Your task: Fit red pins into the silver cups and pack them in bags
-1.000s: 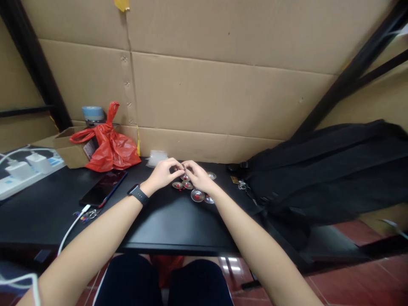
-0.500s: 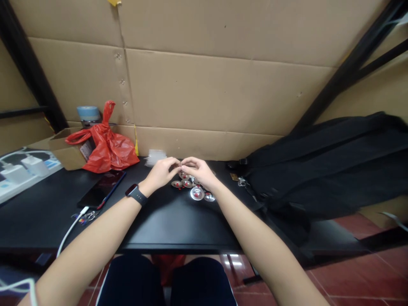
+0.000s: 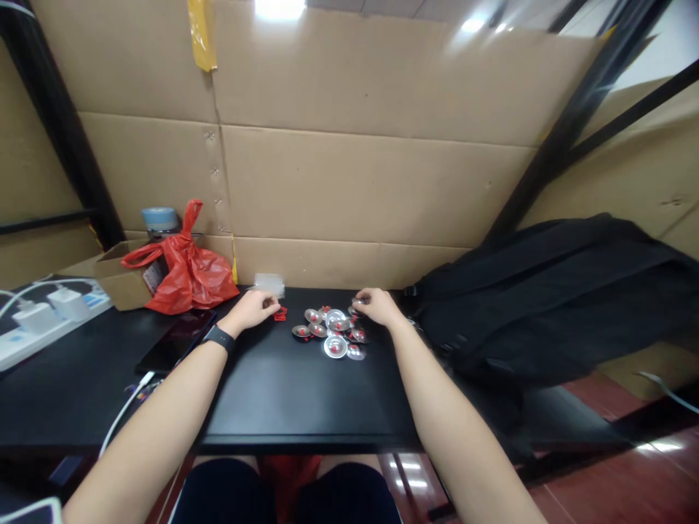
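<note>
On the black table lies a cluster of small, shiny, dished metal discs (image 3: 335, 347) with red centres, which look like finger cymbals. At the cluster's right edge, my right hand (image 3: 378, 306) has its fingertips closed on one such finger cymbal (image 3: 357, 304). My left hand (image 3: 255, 308), with a dark watch on its wrist, is left of the cluster. Its thumb and fingers are drawn together at a small heap of red strap pieces (image 3: 280, 314). Whether a red piece is between those fingertips is hidden.
A clear plastic packet (image 3: 269, 284) lies behind my left hand. Farther left are a red plastic bag (image 3: 191, 269), a cardboard box (image 3: 123, 280), a phone (image 3: 175, 342) and a power strip (image 3: 54, 324). A black backpack (image 3: 546, 306) fills the right side. Cardboard (image 3: 349, 189) walls the back.
My hands were together above the discs and have moved apart: the left to the red pieces, the right to a disc on the right. The view has tilted up a little.
</note>
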`<state>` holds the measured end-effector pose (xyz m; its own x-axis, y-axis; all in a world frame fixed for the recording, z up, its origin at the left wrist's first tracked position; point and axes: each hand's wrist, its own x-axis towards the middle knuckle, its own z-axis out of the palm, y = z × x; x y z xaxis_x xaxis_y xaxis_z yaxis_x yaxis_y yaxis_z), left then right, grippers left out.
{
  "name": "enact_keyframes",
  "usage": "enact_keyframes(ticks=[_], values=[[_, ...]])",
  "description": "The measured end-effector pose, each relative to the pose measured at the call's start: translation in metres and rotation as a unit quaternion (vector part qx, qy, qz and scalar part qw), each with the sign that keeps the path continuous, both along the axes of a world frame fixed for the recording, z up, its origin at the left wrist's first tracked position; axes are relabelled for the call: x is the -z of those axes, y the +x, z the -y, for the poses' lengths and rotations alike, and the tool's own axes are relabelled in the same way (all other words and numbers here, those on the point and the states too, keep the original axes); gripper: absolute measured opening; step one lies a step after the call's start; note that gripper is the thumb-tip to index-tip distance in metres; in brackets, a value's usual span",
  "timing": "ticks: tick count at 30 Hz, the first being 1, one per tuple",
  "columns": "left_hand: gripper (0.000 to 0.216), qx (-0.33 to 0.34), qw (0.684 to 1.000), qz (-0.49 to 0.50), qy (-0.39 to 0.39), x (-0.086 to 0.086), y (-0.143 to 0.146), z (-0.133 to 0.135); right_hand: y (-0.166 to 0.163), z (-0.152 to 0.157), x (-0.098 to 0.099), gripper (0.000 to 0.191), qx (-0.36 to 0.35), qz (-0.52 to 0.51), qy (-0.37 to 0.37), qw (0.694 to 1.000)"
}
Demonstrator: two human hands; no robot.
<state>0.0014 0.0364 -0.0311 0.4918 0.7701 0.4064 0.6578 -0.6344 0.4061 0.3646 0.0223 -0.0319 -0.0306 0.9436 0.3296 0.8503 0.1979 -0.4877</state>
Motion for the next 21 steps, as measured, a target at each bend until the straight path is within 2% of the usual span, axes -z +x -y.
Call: enact_keyframes(ticks=[5,11,15,18,21], values=[[0.027,0.008,0.997,-0.028,-0.065,0.007,-0.005,-0.005,0.012,-0.005,0.01,0.027,-0.03,0.003,-0.077,0.997],[0.025,0.021,0.997,-0.012,-0.077,0.009,0.0,-0.006,0.006,-0.004,0.007,0.018,-0.079,0.011,-0.085,0.993],[0.025,0.022,0.998,-0.026,-0.059,0.009,-0.001,-0.007,0.0,0.001,-0.003,0.023,-0.112,0.002,-0.073,0.991],[0.023,0.017,0.999,-0.035,-0.035,0.009,-0.002,-0.008,-0.002,0.005,-0.009,0.015,-0.149,0.023,-0.083,0.985],[0.021,0.015,0.999,-0.046,-0.002,0.008,-0.001,-0.007,-0.003,0.007,-0.01,0.007,-0.143,0.057,-0.088,0.984]])
